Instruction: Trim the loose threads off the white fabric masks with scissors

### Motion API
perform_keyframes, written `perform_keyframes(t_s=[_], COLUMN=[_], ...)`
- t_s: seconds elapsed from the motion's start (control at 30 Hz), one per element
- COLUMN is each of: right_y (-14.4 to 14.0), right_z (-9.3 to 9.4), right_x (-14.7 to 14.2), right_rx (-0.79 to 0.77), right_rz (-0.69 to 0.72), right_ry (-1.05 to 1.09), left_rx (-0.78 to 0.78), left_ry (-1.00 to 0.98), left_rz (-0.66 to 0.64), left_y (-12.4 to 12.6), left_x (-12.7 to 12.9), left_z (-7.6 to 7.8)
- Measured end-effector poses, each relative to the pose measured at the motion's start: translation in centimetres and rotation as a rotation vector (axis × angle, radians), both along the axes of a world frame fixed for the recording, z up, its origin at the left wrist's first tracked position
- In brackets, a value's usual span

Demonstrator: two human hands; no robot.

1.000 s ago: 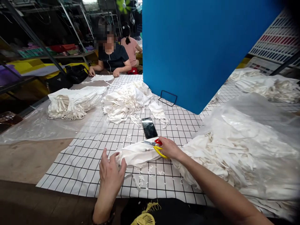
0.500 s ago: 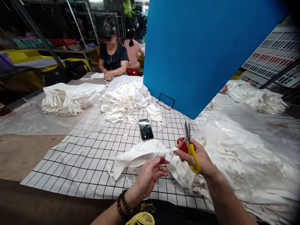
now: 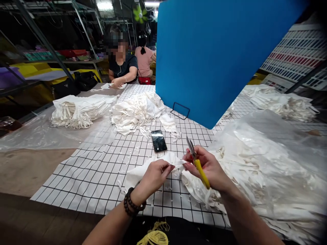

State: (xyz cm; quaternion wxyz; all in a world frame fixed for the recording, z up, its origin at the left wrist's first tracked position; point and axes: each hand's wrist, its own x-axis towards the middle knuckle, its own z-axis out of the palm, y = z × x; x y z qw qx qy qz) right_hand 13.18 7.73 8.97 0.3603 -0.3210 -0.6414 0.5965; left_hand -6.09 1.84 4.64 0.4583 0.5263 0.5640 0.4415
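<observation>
A white cloth piece (image 3: 135, 174) with thin straps lies stretched in front of me, partly hidden behind my left hand (image 3: 154, 175). The fingers of that hand are closed in a pinch on the cloth's upper edge. My right hand (image 3: 211, 168) holds scissors (image 3: 201, 173) with yellow and red handles, blades pointing up and away. Its thumb and fingertips also grip the cloth's right end. Just beyond my hands lies a black phone (image 3: 158, 141). Under my right wrist is a heap of similar white pieces (image 3: 196, 190).
Small white scraps dot the checked tablecloth (image 3: 84, 183). White cloth piles (image 3: 135, 114) lie farther off, with a bundle (image 3: 81, 109) at left. Plastic sheeting (image 3: 268, 146) covers the right-hand heap. A large blue panel (image 3: 204, 61) stands ahead. One co-worker (image 3: 122, 71) sits across the table.
My left hand has turned over and gone from loosely spread fingers to a pinch on the cloth. The scissors have tilted left, and my right hand has shifted slightly left.
</observation>
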Motion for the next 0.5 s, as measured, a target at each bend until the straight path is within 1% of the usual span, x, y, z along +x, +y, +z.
perform_keyframes(t_s=[0.07, 0.1, 0.13, 0.17, 0.23, 0.27, 0.3, 0.33, 0.4, 0.47, 0.5], right_y=[0.9, 1.2, 1.4, 1.5, 1.0, 0.5, -0.1, -0.6, -1.5, -1.9, -1.8], right_z=[0.0, -0.1, -0.4, -0.7, -1.7, -2.1, -2.6, -3.0, -3.7, -3.9, -3.9], right_x=[-0.9, -1.2, -1.3, -1.3, -1.1, -1.0, -0.9, -1.0, -1.3, -1.6, -1.7], right_rx=[0.068, 0.082, 0.074, 0.045, -0.051, -0.104, -0.151, -0.184, -0.214, -0.205, -0.2], right_rz=[-0.164, -0.252, -0.314, -0.339, -0.298, -0.254, -0.208, -0.17, -0.119, -0.12, -0.125], right_ry=[-0.011, -0.023, -0.025, -0.014, 0.052, 0.087, 0.108, 0.119, 0.119, 0.126, 0.134], left_rx=[-0.054, -0.076, -0.11, -0.148, -0.222, -0.24, -0.239, -0.227, -0.183, -0.142, -0.13], left_ry=[-0.098, -0.173, -0.301, -0.466, -0.812, -0.944, -1.019, -1.064, -1.089, -1.008, -0.919], left_rz=[-0.016, 0.004, 0.043, 0.096, 0.203, 0.238, 0.254, 0.259, 0.25, 0.224, 0.211], left_y=[0.7, 0.8, 0.9, 0.8, 0.5, 0.3, 0.0, -0.2, -0.7, -1.3, -1.6], left_x=[0.8, 1.2, 1.6, 1.9, 2.5, 2.8, 3.1, 3.3, 3.6, 3.4, 3.1], left_z=[0.5, 0.9, 1.3, 1.6, 2.3, 2.5, 2.6, 2.6, 2.2, 1.7, 1.4])
